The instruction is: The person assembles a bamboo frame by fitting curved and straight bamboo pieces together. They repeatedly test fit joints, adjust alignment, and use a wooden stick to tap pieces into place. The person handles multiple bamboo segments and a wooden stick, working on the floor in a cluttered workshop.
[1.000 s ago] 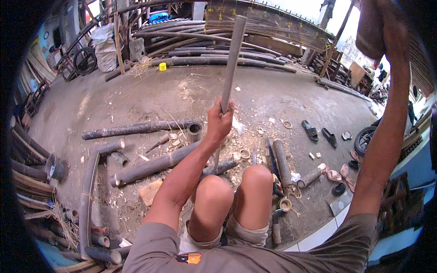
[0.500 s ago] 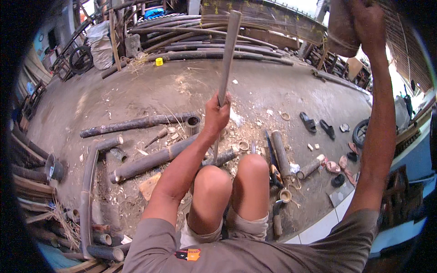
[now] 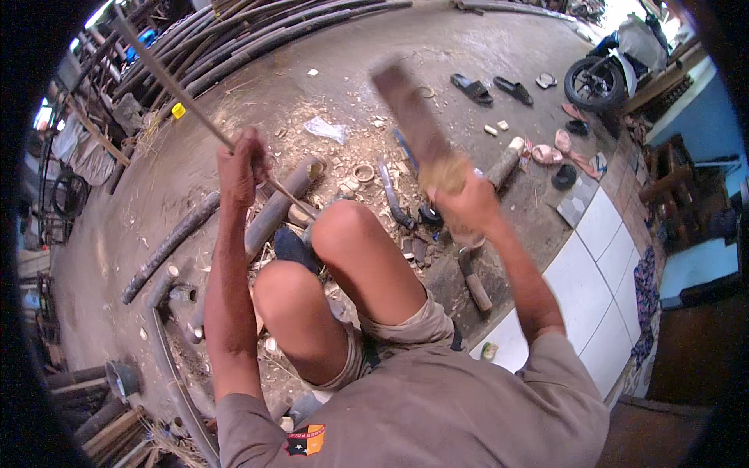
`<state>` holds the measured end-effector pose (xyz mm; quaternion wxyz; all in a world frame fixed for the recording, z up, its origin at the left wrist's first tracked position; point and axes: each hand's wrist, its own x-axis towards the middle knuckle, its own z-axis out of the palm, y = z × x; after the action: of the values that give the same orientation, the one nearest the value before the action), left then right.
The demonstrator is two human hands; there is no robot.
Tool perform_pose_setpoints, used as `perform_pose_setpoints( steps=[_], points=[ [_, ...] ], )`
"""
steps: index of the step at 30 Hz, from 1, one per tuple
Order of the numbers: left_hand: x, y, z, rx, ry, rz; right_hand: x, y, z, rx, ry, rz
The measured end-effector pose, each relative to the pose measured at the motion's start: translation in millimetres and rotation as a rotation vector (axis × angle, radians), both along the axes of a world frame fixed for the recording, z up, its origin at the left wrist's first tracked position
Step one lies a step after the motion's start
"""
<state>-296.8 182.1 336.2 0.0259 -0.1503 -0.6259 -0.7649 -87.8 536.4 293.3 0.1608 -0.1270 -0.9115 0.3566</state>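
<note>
My left hand (image 3: 243, 168) is closed around a long, slender grey-brown bar (image 3: 173, 84) that slants from the upper left down to my knees. Its lower end comes near a bamboo pole (image 3: 275, 210) lying on the floor, though I cannot tell whether they touch. In my right hand (image 3: 468, 204), the fingers wrap a broad brown club-like tool (image 3: 417, 113) with a yellowish part by the grip. Motion smears the tool, so its exact kind is unclear. A bamboo ring (image 3: 363, 172) lies among pale chips beyond my knees.
Bamboo poles (image 3: 173, 248) lie at left, with more stacked (image 3: 234, 47) at the back. Black sandals (image 3: 472, 89) and a motorbike wheel (image 3: 594, 83) are at far right. White tiles (image 3: 581, 273) edge the right side. A yellow cup (image 3: 178, 111) stands far left.
My right hand has come down from high at the upper right with the brown tool. The view has turned right, and the bar in my left hand now leans left.
</note>
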Motion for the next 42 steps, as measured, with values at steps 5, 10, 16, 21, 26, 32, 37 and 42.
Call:
perform_pose_setpoints(
  steps=[5, 10, 16, 21, 26, 32, 37, 42],
  points=[
    [-20.5, -33.4, 29.6, 0.148, 0.065, 0.144, 98.7, -0.1, -175.9, 0.070, -0.567, 0.086],
    [-17.2, -53.1, 98.8, -0.005, 0.321, 0.398, 142.8, -7.6, -228.0, 0.123, -0.790, 0.219],
    [4.8, -71.8, 163.1, -0.027, 0.489, 0.420, 101.3, 17.5, -262.1, 0.215, -0.811, 0.244],
    [15.9, -133.8, 177.8, -0.248, 0.571, 0.675, -47.4, 70.2, -217.5, 0.117, -0.351, -0.181],
    [22.7, -111.4, 136.5, -0.255, 0.472, 1.010, -125.1, 140.7, -265.7, 0.223, -0.420, -0.432],
    [50.1, -131.7, 91.8, -0.084, 0.378, 1.025, -149.8, 158.4, -322.3, 0.140, -0.514, -0.269],
    [40.3, -118.9, 56.6, -0.050, 0.282, 0.997, -142.9, 186.5, -327.1, 0.120, -0.360, -0.157],
    [16.4, -106.3, 14.5, 0.015, 0.206, 0.971, -155.0, 224.3, -291.6, -0.144, -0.301, -0.145]
  ],
)
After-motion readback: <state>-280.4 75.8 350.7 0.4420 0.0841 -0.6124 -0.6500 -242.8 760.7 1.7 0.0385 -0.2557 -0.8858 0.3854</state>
